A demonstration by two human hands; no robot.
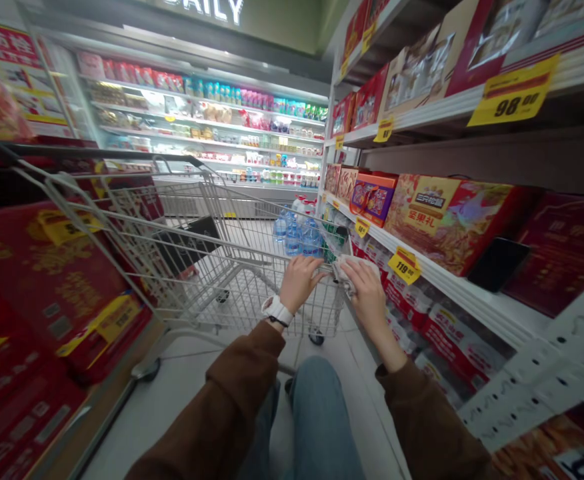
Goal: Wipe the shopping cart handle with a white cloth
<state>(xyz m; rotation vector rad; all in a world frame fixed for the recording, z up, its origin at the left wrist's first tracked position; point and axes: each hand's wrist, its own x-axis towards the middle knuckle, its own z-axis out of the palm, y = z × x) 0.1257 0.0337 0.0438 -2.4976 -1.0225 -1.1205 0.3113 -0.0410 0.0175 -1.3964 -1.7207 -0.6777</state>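
A wire shopping cart (252,253) stands in front of me, its black handle at the far left. My left hand (299,280) rests with bent fingers on the cart's top rail near the front corner. My right hand (367,290) presses a pale crumpled cloth (359,267) against that same corner, fingers bent over it. Part of the cloth is hidden under the fingers. A white watch (277,310) is on my left wrist.
Shelves of gift boxes (437,213) run along the right, with a black phone (499,265) on one ledge. Stacked red boxes (37,267) stand at left. Bottled water packs (299,230) sit on the floor beyond the cart. A lit refrigerated case (207,120) spans the back.
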